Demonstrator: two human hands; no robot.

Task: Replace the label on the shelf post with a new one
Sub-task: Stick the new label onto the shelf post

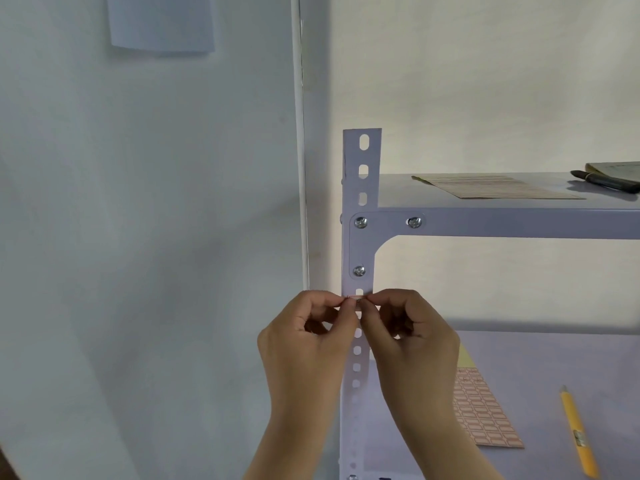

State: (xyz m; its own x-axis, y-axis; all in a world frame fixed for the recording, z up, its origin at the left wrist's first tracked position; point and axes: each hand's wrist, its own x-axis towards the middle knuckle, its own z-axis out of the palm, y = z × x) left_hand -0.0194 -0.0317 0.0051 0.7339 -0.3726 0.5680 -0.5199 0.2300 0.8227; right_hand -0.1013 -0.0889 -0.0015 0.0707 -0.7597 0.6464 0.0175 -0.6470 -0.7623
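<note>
label print too small

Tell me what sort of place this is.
Probably a storeroom or workroom corner: a bolted slotted-steel shelf post against bare walls, a sheet of blank labels and a yellow utility knife on the lower shelf.

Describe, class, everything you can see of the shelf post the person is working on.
The shelf post is a pale grey strip, metal by its look, standing upright with a column of slots down its face. A corner bracket is screwed to it where the upper shelf joins; the post's top rises above that shelf. Just below the bracket, the left hand and right hand pinch a small red-edged label against it.
</note>
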